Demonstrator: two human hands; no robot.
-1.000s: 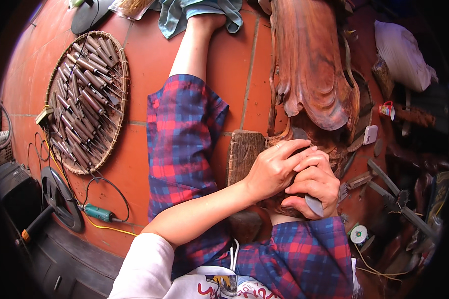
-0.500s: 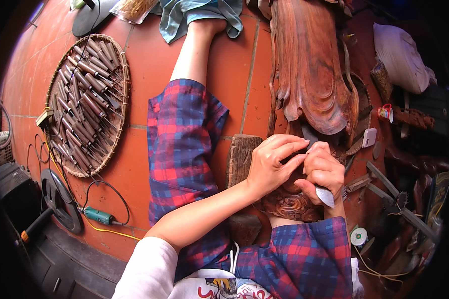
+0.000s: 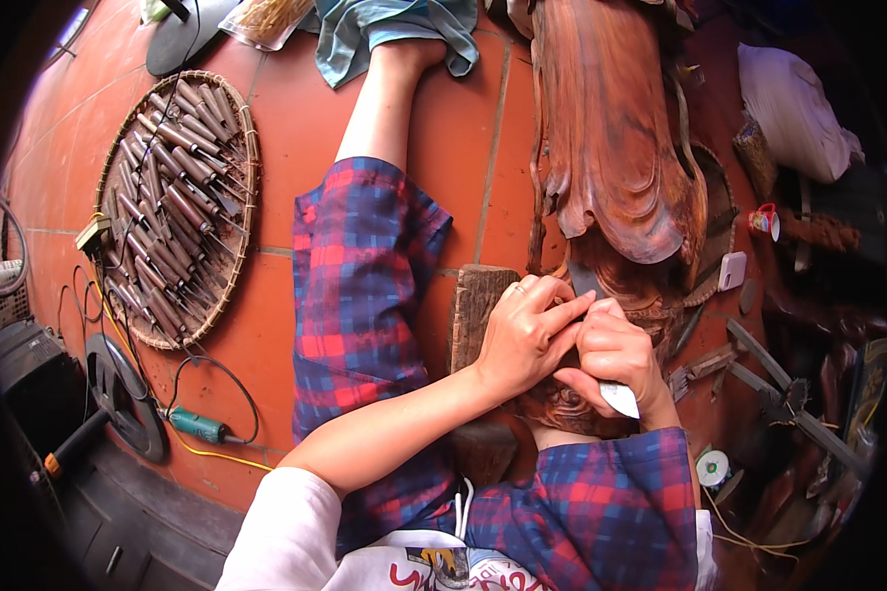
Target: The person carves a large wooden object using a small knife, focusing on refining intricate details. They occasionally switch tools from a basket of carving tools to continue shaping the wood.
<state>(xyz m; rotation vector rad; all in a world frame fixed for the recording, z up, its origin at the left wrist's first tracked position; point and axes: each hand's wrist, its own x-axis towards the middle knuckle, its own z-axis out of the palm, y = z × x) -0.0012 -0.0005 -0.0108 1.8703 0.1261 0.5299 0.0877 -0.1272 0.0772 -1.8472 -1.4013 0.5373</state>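
A reddish-brown wood carving [image 3: 616,128] runs from the top down between my legs, smooth and flowing at its far part, with curled relief nearer me. Over the near part, my right hand [image 3: 616,350] is closed round a strip of sandpaper [image 3: 619,398]; its pale end pokes out below the hand and a dark grey end shows beyond the fingers. My left hand [image 3: 532,330] meets it from the left, its fingertips pinched together at the strip's grey end. The hands hide the middle of the strip and some of the carving.
A round woven tray [image 3: 250,212] of wooden-handled carving tools lies at the left. Nearby are a green power tool [image 3: 195,426] with cords and a black fan base [image 3: 118,394]. A wood block [image 3: 473,313] stands beside my left hand. At right are a white box [image 3: 730,271] and metal bars [image 3: 759,355].
Both hands have shifted a little left and toward me along the carving, the sandpaper strip moving with them. More of its grey end now shows.
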